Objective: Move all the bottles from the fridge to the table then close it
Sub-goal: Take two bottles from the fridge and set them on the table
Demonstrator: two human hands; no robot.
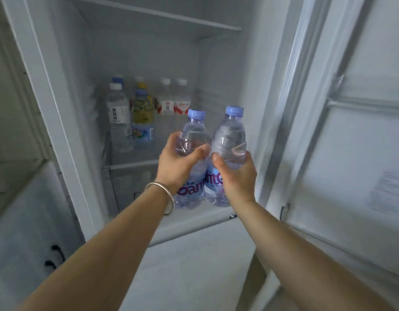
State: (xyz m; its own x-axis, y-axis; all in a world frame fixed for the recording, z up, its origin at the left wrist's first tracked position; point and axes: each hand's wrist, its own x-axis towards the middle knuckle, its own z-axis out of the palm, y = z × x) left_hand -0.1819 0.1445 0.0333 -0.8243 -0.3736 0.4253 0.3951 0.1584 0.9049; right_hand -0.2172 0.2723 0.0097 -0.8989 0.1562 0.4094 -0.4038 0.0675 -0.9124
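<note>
My left hand (179, 166) is wrapped around one water bottle (192, 140), my right hand (237, 176) around another (229, 135), both held just in front of the open fridge (149, 63). Full, they feel weighty, and the thin plastic gives (likely slick if cold), so I grip mid-body. More bottles (141, 113) wait on the shelf (135, 163).

1. We see two clear bottles with lilac caps, upright and touching: left bottle (191, 140), right bottle (229, 140), in front of the open fridge (149, 63).
2. Further capped bottles (140, 113) stand upright on the fridge shelf (131, 163), grouped at rear left.
</note>
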